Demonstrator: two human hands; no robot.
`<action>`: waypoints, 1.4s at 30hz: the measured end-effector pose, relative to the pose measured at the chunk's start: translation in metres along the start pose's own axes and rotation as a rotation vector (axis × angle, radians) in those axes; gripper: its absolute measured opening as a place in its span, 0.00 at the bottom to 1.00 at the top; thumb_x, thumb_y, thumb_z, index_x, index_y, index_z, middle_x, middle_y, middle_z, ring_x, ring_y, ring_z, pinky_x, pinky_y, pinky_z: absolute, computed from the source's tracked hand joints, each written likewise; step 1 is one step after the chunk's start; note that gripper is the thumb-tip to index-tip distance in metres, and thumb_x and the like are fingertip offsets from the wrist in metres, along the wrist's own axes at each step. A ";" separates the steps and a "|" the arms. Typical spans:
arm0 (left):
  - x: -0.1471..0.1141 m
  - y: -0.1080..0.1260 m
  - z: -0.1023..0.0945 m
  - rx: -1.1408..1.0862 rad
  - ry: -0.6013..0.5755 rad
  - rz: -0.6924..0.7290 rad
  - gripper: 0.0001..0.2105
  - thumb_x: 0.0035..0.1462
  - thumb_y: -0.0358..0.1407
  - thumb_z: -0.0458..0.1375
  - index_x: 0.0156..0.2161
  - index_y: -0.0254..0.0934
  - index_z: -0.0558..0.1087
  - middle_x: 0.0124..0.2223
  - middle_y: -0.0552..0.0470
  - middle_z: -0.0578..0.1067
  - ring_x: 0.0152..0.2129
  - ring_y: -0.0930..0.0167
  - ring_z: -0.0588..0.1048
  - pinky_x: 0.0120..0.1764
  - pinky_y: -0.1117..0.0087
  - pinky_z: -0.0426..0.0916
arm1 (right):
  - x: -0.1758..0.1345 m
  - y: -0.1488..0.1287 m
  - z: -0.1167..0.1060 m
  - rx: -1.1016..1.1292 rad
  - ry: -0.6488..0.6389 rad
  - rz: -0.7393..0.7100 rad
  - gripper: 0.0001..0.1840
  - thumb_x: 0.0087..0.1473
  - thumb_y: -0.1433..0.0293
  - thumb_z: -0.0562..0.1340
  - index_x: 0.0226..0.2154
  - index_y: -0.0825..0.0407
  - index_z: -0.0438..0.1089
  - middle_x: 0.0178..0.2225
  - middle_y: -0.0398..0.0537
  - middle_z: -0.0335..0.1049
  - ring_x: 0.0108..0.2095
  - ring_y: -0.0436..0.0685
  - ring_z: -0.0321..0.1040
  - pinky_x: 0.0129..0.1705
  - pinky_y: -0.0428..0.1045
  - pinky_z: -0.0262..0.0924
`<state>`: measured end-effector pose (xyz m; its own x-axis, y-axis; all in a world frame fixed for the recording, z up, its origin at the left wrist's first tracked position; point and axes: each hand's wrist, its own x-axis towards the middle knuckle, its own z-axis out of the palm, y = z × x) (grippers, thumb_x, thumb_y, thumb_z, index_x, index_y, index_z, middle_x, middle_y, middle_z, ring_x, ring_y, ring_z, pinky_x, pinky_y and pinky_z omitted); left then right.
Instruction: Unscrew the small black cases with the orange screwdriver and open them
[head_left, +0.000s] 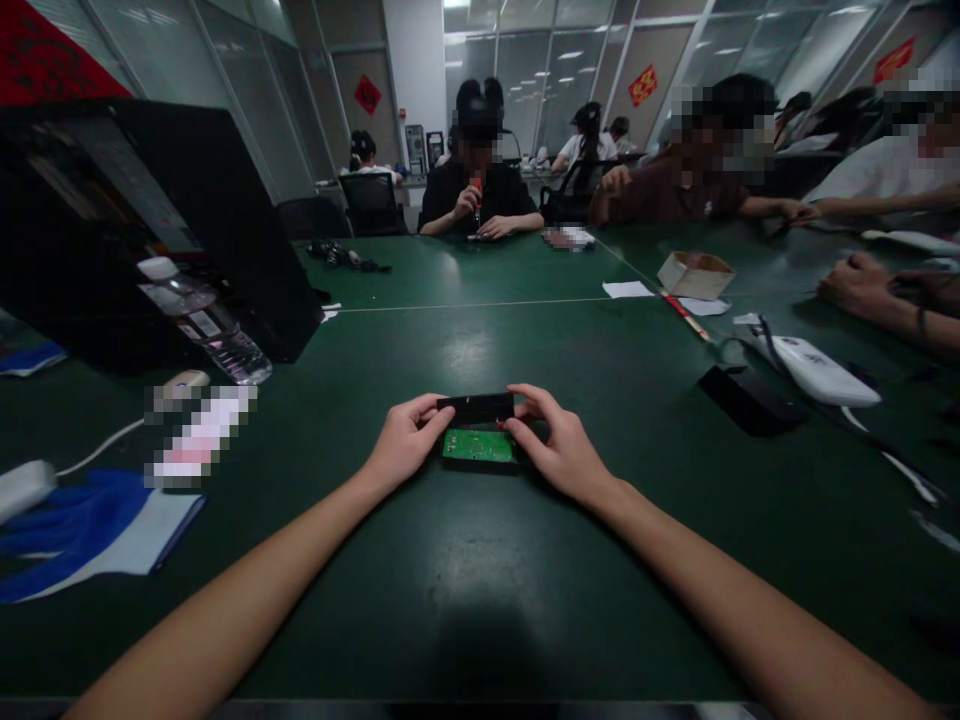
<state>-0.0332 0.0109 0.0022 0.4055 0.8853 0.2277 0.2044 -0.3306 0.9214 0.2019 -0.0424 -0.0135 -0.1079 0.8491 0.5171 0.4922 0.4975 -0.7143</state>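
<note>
From the head view, the left hand [409,435] pinches one end of a black cover [474,409], and the right hand [562,442] holds the other end. Just on the near side of this grip sits a green circuit board [478,445]. A bottle [206,320] stands tilted, well left of the grip; a box [696,275] lies beyond it, rightward.

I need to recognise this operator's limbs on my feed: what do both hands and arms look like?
The left hand and right hand are ungloved, with no rings discernible. The slender forearms show no sleeves, watch, bracelet, cables or distinct markings.
</note>
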 end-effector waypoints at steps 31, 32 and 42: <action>-0.010 0.003 0.013 -0.002 0.111 -0.014 0.13 0.61 0.41 0.60 0.41 0.33 0.80 0.38 0.47 0.82 0.33 0.67 0.78 0.36 0.70 0.69 | -0.003 0.003 -0.006 -0.024 0.038 -0.059 0.10 0.61 0.70 0.60 0.46 0.49 0.67 0.35 0.46 0.76 0.33 0.53 0.76 0.37 0.49 0.74; -0.010 0.004 0.013 -0.006 0.109 -0.016 0.13 0.61 0.41 0.60 0.41 0.33 0.80 0.38 0.47 0.82 0.33 0.67 0.78 0.36 0.70 0.70 | -0.003 0.003 -0.006 -0.030 0.039 -0.063 0.11 0.61 0.70 0.60 0.47 0.49 0.67 0.35 0.47 0.76 0.33 0.54 0.76 0.38 0.50 0.74; -0.009 0.003 0.012 -0.029 0.095 -0.041 0.13 0.61 0.41 0.59 0.40 0.32 0.80 0.36 0.48 0.81 0.32 0.67 0.77 0.35 0.71 0.69 | -0.005 0.004 -0.008 -0.056 0.038 -0.067 0.13 0.62 0.71 0.61 0.50 0.50 0.68 0.36 0.46 0.77 0.34 0.53 0.77 0.38 0.48 0.74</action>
<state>-0.0254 -0.0025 -0.0015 0.3109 0.9253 0.2171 0.1922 -0.2849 0.9391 0.2107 -0.0463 -0.0153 -0.1103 0.8064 0.5809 0.5330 0.5413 -0.6503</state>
